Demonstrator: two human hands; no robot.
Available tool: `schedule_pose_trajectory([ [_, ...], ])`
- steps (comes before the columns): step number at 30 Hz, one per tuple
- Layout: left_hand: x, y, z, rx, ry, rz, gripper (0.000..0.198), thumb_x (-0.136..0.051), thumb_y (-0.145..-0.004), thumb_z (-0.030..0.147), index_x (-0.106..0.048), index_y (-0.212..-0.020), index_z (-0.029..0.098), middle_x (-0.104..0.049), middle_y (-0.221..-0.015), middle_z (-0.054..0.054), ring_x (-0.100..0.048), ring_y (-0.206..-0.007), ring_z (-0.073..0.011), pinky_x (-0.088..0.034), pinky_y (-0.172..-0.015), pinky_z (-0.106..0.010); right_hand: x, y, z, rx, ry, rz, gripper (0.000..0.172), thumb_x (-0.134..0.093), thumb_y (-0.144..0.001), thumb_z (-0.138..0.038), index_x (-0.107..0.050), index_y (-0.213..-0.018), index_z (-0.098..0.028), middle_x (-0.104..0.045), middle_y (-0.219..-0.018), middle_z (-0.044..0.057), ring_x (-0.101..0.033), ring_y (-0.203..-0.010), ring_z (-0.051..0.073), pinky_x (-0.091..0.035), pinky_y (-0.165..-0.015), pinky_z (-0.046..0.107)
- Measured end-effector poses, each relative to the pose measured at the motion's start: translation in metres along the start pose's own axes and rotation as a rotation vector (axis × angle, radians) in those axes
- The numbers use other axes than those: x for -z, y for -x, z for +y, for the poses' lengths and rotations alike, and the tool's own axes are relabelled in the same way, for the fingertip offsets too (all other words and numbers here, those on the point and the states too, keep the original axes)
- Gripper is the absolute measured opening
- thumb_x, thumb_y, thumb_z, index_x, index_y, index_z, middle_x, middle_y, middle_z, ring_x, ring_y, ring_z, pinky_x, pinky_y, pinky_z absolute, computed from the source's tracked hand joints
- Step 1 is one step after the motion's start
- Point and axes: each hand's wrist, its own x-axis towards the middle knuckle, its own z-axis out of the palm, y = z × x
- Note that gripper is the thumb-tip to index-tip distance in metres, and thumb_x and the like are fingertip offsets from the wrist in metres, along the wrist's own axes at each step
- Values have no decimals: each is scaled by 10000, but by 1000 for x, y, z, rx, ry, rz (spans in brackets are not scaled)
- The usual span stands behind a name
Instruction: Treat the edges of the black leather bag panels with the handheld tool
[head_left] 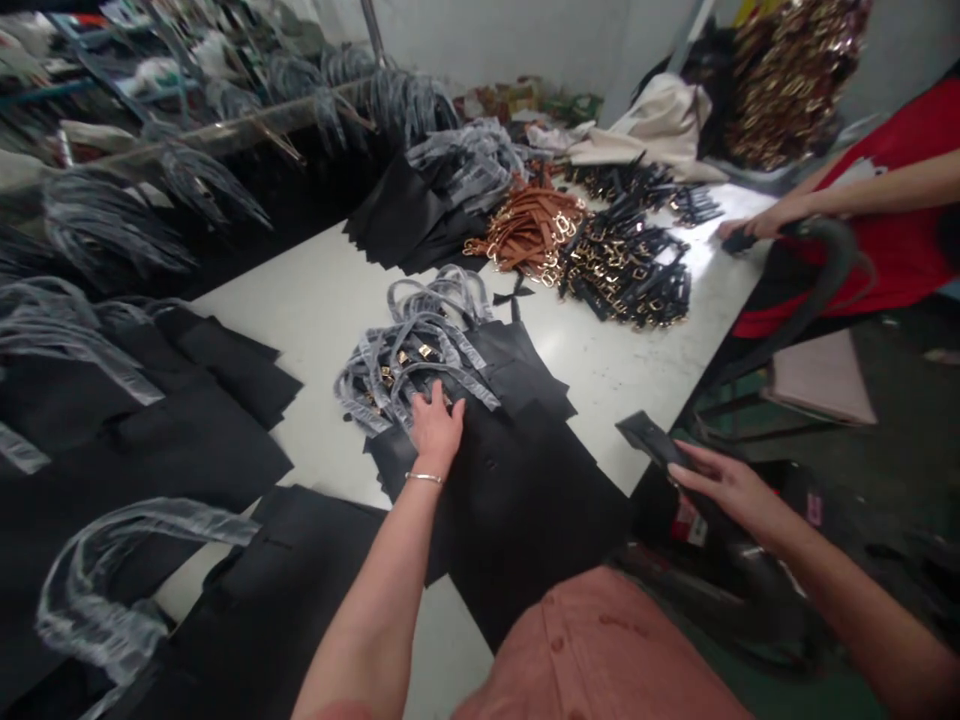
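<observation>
My left hand (436,428) lies flat with fingers spread on a stack of black bags (517,470) in the middle of the white table (315,300). Its fingertips touch the bags' plastic-wrapped handles (412,350), which have gold fittings. My right hand (724,485) is off the table's right edge, fingers curled around a flat black piece (649,438) that points up and left. A thin bracelet (424,478) sits on my left wrist.
More black bags with wrapped handles lie at left (135,440) and at the back (442,190). Brown straps (529,228) and black straps with gold buckles (630,265) are heaped at the far right. Another person's hand (757,225), beside a red garment, rests on the table's far corner.
</observation>
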Motion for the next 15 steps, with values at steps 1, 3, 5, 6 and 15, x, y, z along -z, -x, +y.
schedule_pose_trajectory([
  [1, -1, -9, -1, 27, -12, -34, 514, -552, -887, 463, -493, -1333, 215, -492, -1158, -159, -566, -1062, -333, -519, -795, -408, 1, 11, 16, -49, -6, -5, 861, -771, -682, -530, -485, -1407, -162, -675, -707, 12, -611, -579, 180, -485, -484, 265],
  [3, -5, -22, -4, 59, 3, -107, 411, -534, -894, 375, -565, -1252, 174, -510, -1157, -180, -580, -1049, -338, -511, -821, -424, 0, 31, 43, -131, -7, -26, 895, -748, -697, -552, -442, -1435, -147, -665, -680, 6, -602, -568, 180, -481, -500, 273],
  [5, -7, -29, -9, 50, 43, -167, 366, -492, -896, 248, -581, -1229, 127, -540, -1157, -199, -590, -1054, -321, -489, -886, -425, -5, 47, 61, -176, -3, -44, 926, -717, -712, -582, -405, -1454, -124, -643, -640, -2, -587, -546, 180, -470, -504, 280],
  [6, -7, -32, -11, 35, 63, -193, 366, -477, -889, 199, -582, -1228, 107, -561, -1150, -202, -594, -1060, -307, -476, -919, -416, -8, 52, 67, -181, -9, -49, 935, -705, -716, -592, -394, -1458, -116, -644, -649, 1, -585, -548, 180, -470, -511, 285],
  [15, 39, -27, -45, -92, 122, -473, 260, -579, -828, 147, -694, -1061, 152, -717, -1022, -66, -655, -949, -191, -492, -887, -275, -54, 42, 26, 8, -25, -241, 848, -722, -699, -545, -494, -1401, -128, -690, -759, 36, -597, -571, 171, -501, -533, 286],
])
